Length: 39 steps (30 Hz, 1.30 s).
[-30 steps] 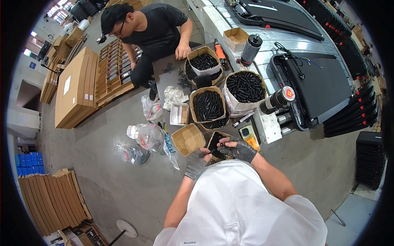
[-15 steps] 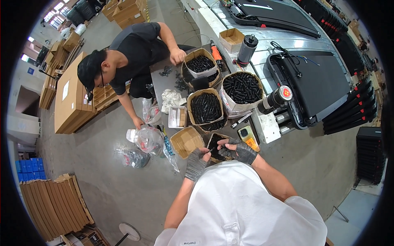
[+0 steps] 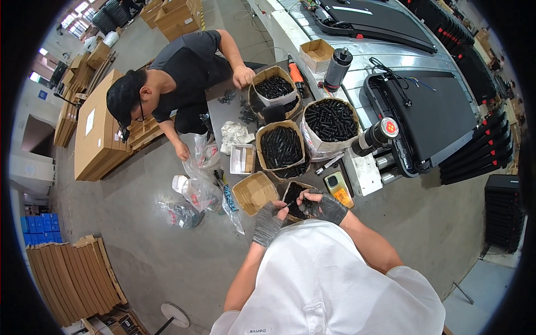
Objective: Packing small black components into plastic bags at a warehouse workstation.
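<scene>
My left hand (image 3: pixel 270 222), in a grey fingerless glove, pinches a small thin dark piece (image 3: pixel 289 204) between thumb and fingertips. Close on its right, my right hand (image 3: pixel 326 207), gloved the same way, has its fingers curled together; what they hold, if anything, is too small to make out. Both hands are over a small cardboard box (image 3: pixel 288 192) of tiny black parts, partly hidden by them. An open-topped cardboard box (image 3: pixel 255 193) with a bare bottom stands beside my left hand. Beyond the hands is a box of black cylindrical parts (image 3: pixel 280 146).
A phone (image 3: pixel 338 188) lies right of my right hand. More black parts fill a bag-lined box (image 3: pixel 330 121) and a far box (image 3: pixel 272 87). An orange-handled driver (image 3: pixel 295 75) lies behind. A co-worker (image 3: pixel 184 84) leans in at far left, near plastic bags (image 3: pixel 202 192).
My right hand's fingers have curled inward from a more spread pose. The left hand stays almost in place. The co-worker's lower hand has lifted away from the plastic bag, up and slightly left.
</scene>
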### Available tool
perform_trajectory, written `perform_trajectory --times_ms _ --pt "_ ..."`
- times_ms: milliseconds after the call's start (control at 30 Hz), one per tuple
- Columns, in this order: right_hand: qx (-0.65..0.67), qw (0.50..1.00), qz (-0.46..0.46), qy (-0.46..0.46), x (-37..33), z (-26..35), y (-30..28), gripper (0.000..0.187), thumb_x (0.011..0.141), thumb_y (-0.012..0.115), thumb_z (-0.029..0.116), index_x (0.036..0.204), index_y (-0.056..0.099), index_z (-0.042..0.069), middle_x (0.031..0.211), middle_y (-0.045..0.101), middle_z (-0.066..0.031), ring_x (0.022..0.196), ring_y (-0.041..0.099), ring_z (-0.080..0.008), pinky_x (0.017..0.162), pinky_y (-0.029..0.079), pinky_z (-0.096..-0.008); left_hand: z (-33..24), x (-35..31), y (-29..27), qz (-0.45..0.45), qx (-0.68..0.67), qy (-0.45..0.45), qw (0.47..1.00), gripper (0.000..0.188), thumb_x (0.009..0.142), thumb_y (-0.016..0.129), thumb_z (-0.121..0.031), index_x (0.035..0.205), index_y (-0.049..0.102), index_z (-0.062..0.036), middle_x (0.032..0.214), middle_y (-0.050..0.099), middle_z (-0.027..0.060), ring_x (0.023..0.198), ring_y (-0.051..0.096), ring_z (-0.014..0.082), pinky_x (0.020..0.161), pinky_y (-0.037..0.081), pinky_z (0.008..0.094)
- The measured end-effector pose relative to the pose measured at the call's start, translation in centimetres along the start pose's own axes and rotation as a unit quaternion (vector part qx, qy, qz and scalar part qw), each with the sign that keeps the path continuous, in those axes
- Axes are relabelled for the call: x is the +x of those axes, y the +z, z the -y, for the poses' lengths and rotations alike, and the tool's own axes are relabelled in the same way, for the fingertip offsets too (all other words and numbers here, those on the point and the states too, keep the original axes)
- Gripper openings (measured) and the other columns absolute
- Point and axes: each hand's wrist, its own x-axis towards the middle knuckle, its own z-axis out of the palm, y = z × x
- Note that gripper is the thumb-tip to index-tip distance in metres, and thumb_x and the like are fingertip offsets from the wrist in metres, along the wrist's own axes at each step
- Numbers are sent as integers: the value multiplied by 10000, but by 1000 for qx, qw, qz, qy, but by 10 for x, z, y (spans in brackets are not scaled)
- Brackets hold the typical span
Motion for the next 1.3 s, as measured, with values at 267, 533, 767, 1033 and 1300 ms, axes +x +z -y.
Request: perform_trajectory --times_ms 267,533,767,1033,1300 --pt "-33 999 -9 -28 1 -2 0 265 931 596 229 1120 593 43 967 627 -41 836 618 -120 714 502 -226 1 3 4 8 16 16 1000 240 848 662 -168 991 634 23 833 653 57 760 590 117 707 484 267" --pt "-49 997 -23 -51 5 -3 4 214 935 595 202 1075 594 39 981 597 -36 887 586 -120 793 492 -237 7 9 7 -7 6 28 1000 228 851 663 -154 984 633 28 832 651 54 744 582 108 688 478 256" --pt "-57 997 -34 -48 4 1 11 252 943 578 214 1117 588 31 940 593 -45 850 587 -133 782 526 -276 7 11 11 -4 -13 27 1000 213 857 661 -152 985 638 17 815 645 39 749 577 107 690 475 258" --pt "-89 994 -58 -30 2 6 23 282 946 575 225 1155 582 36 957 627 -49 828 606 -135 757 534 -276 22 17 16 14 -9 10 1000 222 869 661 -165 1014 667 3 862 673 48 803 601 122 751 481 268" --pt "6 996 -33 -80 3 1 13 328 930 556 191 1197 549 -1 1113 595 -116 989 605 -186 900 503 -305 26 25 11 11 -91 -2 996 231 879 648 -138 1061 667 3 927 697 77 880 631 138 816 486 272"
